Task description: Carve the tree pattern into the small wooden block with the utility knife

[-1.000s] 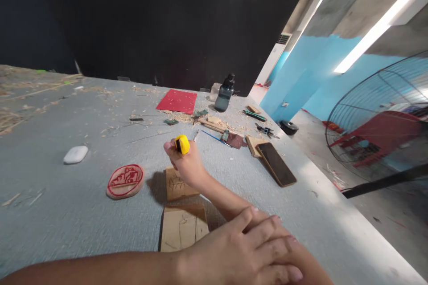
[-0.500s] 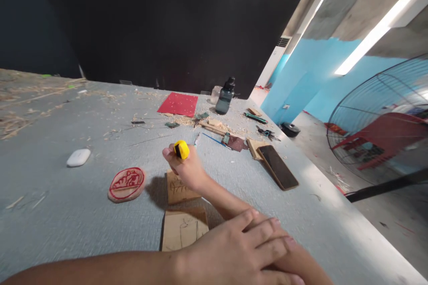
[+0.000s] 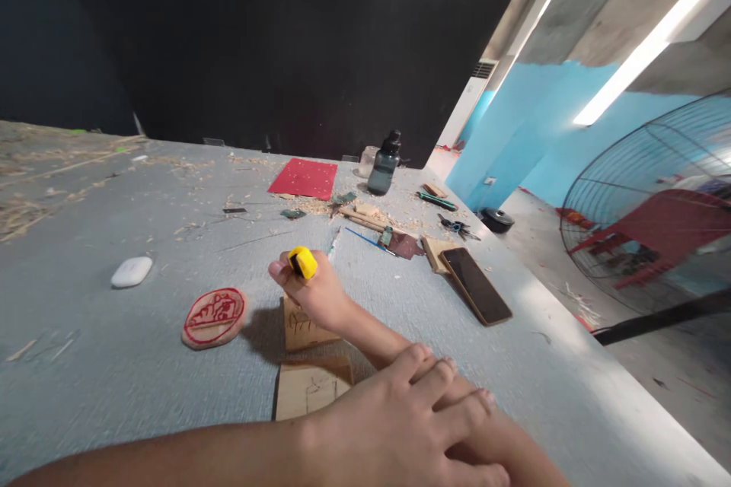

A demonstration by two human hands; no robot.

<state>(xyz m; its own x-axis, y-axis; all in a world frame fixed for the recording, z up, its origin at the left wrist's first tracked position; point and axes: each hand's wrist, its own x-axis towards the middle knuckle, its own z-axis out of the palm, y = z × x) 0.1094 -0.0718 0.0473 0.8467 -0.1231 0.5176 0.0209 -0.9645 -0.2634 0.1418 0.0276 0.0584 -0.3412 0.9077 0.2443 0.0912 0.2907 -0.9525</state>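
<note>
My right hand (image 3: 313, 291) is closed in a fist on a tool with a yellow handle (image 3: 302, 262), held upright above a small wooden block (image 3: 302, 326) marked with a line drawing. My left hand (image 3: 412, 417) lies open, fingers spread flat across my right forearm. A second wooden block (image 3: 305, 390) with faint pencil lines lies just in front of it on the grey table (image 3: 103, 373). A round wooden piece with a red carved design (image 3: 214, 316) rests left of the blocks.
A white case (image 3: 132, 271) lies to the left. A dark phone (image 3: 477, 285), a dark bottle (image 3: 383, 162), a red sheet (image 3: 304, 177), several tools and wood shavings (image 3: 365, 214) sit farther back. A large fan (image 3: 651, 205) stands on the right beyond the table edge.
My right hand with the yellow tool has shifted slightly left and nearer. My left hand has slid a little along the forearm. The camera tilted down slightly.
</note>
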